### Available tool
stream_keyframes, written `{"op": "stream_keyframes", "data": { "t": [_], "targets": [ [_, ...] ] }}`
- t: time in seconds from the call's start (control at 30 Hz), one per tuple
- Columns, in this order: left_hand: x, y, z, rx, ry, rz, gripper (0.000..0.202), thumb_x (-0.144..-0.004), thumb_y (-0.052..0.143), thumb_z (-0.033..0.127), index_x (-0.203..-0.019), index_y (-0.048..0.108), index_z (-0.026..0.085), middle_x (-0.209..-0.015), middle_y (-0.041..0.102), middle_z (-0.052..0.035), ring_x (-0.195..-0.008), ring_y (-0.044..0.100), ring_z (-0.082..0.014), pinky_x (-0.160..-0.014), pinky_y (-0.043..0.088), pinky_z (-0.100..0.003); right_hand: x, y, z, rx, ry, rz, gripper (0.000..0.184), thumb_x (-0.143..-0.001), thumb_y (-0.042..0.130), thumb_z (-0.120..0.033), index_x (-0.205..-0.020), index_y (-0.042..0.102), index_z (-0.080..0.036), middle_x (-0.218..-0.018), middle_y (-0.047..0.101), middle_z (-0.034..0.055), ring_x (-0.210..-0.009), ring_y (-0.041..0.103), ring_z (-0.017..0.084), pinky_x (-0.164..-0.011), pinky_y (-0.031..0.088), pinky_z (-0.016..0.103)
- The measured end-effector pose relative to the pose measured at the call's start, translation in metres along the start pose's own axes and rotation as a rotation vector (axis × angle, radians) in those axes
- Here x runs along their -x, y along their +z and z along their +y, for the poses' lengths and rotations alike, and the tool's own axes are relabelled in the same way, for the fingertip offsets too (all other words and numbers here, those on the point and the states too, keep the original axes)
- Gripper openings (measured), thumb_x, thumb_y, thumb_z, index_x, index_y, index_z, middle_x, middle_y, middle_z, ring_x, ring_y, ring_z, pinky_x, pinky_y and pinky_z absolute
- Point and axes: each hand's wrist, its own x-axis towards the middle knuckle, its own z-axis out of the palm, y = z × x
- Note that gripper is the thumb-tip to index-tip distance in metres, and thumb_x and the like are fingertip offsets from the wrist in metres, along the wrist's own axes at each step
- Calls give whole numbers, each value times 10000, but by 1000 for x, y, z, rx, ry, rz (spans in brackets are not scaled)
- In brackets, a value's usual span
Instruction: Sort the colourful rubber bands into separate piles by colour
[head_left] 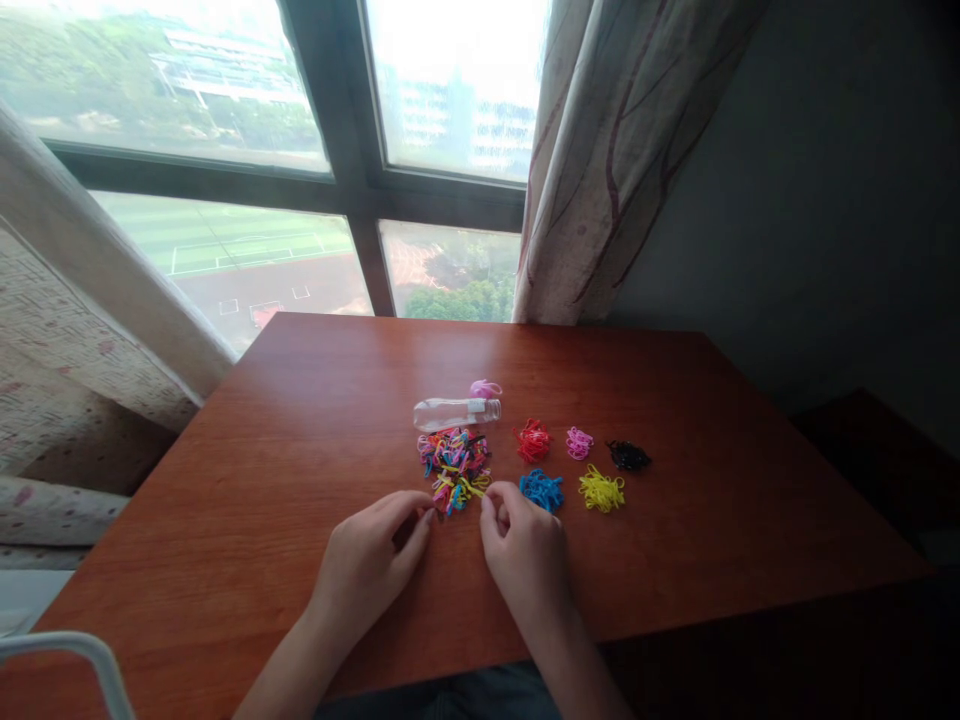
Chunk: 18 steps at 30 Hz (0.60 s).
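A mixed pile of small coloured rubber bands (454, 462) lies on the wooden table in front of me. At the pile's near left edge, my left hand (375, 550) is closed in a pinch; a small dark bit shows by its fingertips, too small to name. My right hand (526, 545) pinches at the near right edge, with a yellow rubber band (478, 491) at its fingertips. Sorted heaps lie to the right: red bands (532, 441), pink bands (579, 443), black bands (628, 456), blue bands (541, 490) and yellow bands (601, 489).
Behind the pile a clear plastic bottle (446, 414) lies on its side, with a pink object (486, 388) just beyond it. The table (300, 420) reaches to a window with curtains (592, 150). A white curved tube (75, 645) stands at the lower left.
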Motion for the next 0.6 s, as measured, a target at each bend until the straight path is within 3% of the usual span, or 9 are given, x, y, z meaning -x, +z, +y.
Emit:
{"op": "stream_keyframes", "data": {
  "t": [0.3, 0.6],
  "targets": [
    [0, 1, -1, -10, 10, -4, 153, -922, 525, 314, -971, 655, 250, -900, 737, 15, -788, 687, -162, -686, 487, -253, 13, -18, 14, -133, -10, 46, 221, -950, 483, -304, -838, 650, -213, -599, 597, -26, -517, 563, 125, -550, 338, 221],
    [0, -1, -1, -49, 28, 4, 165, -917, 523, 327, -961, 664, 254, -907, 748, 20, -782, 697, -169, -659, 483, -250, 22, -64, 90, 10, 153, 243, 320, -913, 518, -472, -864, 683, -201, -571, 557, -30, -490, 552, 126, -528, 388, 217]
  ]
}}
